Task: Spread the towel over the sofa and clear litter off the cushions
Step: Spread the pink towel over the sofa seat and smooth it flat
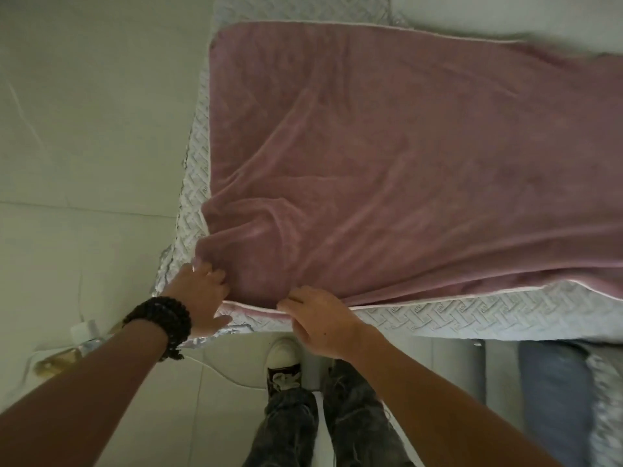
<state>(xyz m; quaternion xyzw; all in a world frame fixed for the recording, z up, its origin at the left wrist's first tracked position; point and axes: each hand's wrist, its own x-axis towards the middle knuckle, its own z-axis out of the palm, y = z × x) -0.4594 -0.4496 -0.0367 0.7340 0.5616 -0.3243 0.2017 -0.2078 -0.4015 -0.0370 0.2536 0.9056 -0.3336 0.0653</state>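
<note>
A mauve-pink towel (387, 156) lies spread over the sofa cushion, which wears a white quilted cover (472, 320). The towel is flat at the far left corner and wrinkled near me. My left hand (202, 294), with a dark bead bracelet on the wrist, grips the bunched near-left corner of the towel. My right hand (320, 318) pinches the towel's pale-trimmed near edge at the cushion's front. No litter shows on the cushion.
Pale tiled floor (84, 146) runs along the left of the sofa. A small plastic bottle (86, 333) and a yellowish object lie on the floor near my left forearm. My legs and a white-toed shoe (283, 358) stand at the sofa's front. Blue-grey fabric (553, 392) hangs at the lower right.
</note>
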